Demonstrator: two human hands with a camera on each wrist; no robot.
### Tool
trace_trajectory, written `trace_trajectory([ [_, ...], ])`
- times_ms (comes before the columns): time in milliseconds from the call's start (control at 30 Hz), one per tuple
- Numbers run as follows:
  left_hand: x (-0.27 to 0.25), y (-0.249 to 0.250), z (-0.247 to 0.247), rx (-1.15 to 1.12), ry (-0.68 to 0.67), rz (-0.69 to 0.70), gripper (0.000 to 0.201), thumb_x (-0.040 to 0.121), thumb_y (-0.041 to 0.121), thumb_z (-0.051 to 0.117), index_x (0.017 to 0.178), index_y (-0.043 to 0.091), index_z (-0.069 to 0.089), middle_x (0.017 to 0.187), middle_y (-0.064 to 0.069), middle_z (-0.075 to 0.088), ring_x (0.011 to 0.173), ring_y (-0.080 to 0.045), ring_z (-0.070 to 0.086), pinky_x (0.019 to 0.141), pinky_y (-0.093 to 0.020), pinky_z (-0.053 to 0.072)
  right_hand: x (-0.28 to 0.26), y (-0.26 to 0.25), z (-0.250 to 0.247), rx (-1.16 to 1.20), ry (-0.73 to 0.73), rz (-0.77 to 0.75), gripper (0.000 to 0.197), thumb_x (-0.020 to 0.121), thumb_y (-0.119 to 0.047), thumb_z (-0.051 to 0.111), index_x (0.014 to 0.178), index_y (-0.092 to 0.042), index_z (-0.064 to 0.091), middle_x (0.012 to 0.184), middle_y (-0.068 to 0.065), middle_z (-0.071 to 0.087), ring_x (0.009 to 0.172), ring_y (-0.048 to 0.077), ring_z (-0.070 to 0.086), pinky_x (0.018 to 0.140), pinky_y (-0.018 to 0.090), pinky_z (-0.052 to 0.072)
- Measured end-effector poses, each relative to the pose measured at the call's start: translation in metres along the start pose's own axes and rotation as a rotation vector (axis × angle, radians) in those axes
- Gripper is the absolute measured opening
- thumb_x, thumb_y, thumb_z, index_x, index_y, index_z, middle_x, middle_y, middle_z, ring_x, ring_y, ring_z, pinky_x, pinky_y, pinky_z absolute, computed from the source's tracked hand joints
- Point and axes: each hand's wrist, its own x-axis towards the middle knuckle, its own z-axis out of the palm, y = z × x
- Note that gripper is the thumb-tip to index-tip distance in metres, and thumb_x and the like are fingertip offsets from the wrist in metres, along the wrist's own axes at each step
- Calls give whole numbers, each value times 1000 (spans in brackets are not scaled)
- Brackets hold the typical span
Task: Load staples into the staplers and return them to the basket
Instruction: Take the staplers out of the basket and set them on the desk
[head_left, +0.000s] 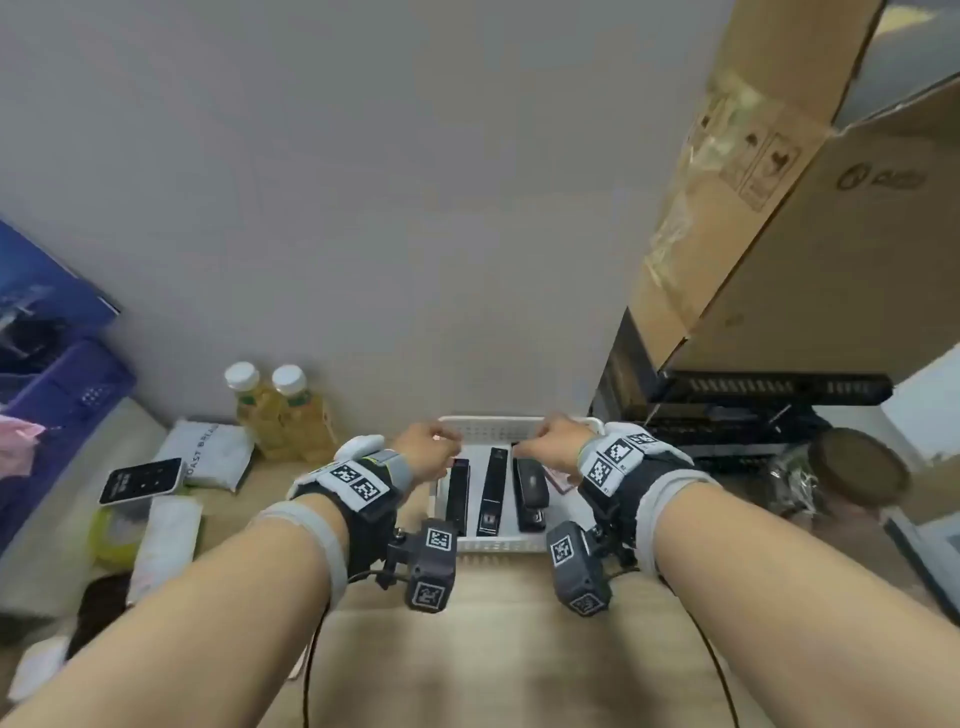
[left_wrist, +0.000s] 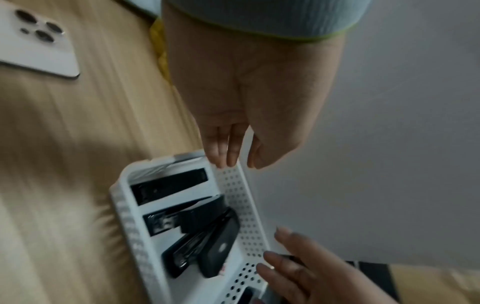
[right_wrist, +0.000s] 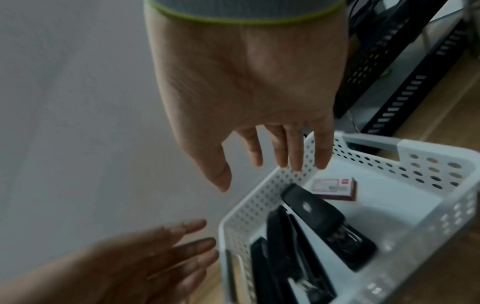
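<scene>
From the head camera, your left hand (head_left: 427, 451) and right hand (head_left: 557, 444) reach over the far wall of the white basket (head_left: 498, 543), which sits on the wooden table (head_left: 519, 649) against the grey wall. Three black staplers (head_left: 491, 491) lie side by side in the basket, lengthwise toward you. Left of the basket stand two bottles (head_left: 275, 402), with a phone (head_left: 141, 480) further left; a cardboard box (head_left: 810, 208) rises to the basket's right. How the fingers lie is hidden behind the knuckles here.

From the left wrist camera, your left hand (left_wrist: 249, 98) hangs with fingers (left_wrist: 221, 148) straight and relaxed, their tips at the basket's (left_wrist: 241, 197) perforated far rim, gripping nothing. The staplers (left_wrist: 171, 186) rest on the basket floor. Your right hand (left_wrist: 311, 273) enters low, fingers extended beside the same rim.

From the right wrist camera, your right hand (right_wrist: 246, 86) is spread loosely, fingertips (right_wrist: 296, 160) touching the top of the basket's (right_wrist: 262, 197) far wall, holding nothing. Inside the basket, a small staple box (right_wrist: 335, 188) lies just beyond the staplers (right_wrist: 327, 224). Your left hand (right_wrist: 135, 261), blurred, is flat-fingered beside the basket's corner.
</scene>
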Motion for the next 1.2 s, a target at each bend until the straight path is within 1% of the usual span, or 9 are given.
trace_trajectory([
  [67, 11, -7, 14, 220, 46, 13, 29, 93, 14, 58, 122, 20, 62, 115, -12, 68, 92, -24, 63, 87, -33, 53, 19, 6, 15, -37, 59, 45, 71, 81, -50, 71, 135, -15, 40, 112, 9, 63, 101, 27, 63, 85, 37, 55],
  [133, 17, -15, 30, 339, 34, -17, 46, 95, 13, 54, 141, 19, 51, 129, -13, 65, 108, -28, 64, 94, -33, 51, 41, 11, 38, -37, 53, 103, 100, 75, -55, 74, 150, -14, 22, 143, 17, 48, 129, 37, 50, 106, 43, 45],
  [267, 38, -37, 58, 529, 74, -52, 59, 93, 4, 50, 149, 18, 39, 142, -15, 56, 127, -34, 55, 104, -38, 46, 69, 13, 77, -63, 62, 198, 137, 51, -73, 72, 154, -18, 1, 149, 30, 32, 136, 48, 37, 113, 56, 35],
  [433, 57, -47, 74, 656, 157, -34, 52, 88, 5, 55, 138, 12, 44, 133, -15, 58, 122, -34, 57, 102, -42, 47, 73, 3, 85, -166, 59, 246, 126, 76, -56, 74, 157, -7, -9, 156, 32, 21, 147, 45, 24, 120, 53, 23],
  [533, 65, -54, 79, 657, 215, -39, 47, 87, 9, 58, 132, 11, 45, 129, -16, 59, 117, -35, 60, 98, -46, 49, 81, 6, 88, -129, 95, 261, 120, 81, -47, 75, 157, -1, -7, 155, 27, 28, 145, 39, 31, 120, 47, 26],
  [700, 68, -62, 89, 700, 204, -107, 48, 88, 4, 64, 131, 7, 44, 134, -14, 54, 123, -29, 56, 102, -36, 45, 89, 20, 86, -133, 105, 224, 109, 80, -49, 72, 151, 4, 9, 144, 21, 45, 136, 35, 44, 112, 44, 39],
  [833, 60, -59, 81, 674, 175, -67, 37, 89, 8, 61, 125, 10, 56, 125, -12, 64, 113, -29, 62, 80, -27, 42, 86, 32, 76, -116, 69, 148, 89, 81, -44, 71, 145, 1, 29, 133, 18, 55, 122, 35, 56, 102, 41, 48],
  [1000, 26, -43, 49, 504, 170, 24, 49, 85, 10, 62, 133, 21, 60, 125, -7, 70, 112, -27, 65, 95, -29, 50, 52, 27, 41, -67, 127, 46, 88, 71, -45, 73, 139, -6, 34, 103, 9, 65, 96, 31, 66, 82, 39, 57],
  [1200, -28, -14, -5, 458, -99, 168, 47, 81, 0, 69, 124, 17, 65, 117, -3, 72, 97, -20, 70, 80, -28, 56, -26, 21, -8, -140, 168, -204, 69, 67, -45, 78, 121, -16, 45, 101, 1, 63, 91, 24, 63, 74, 33, 51],
])
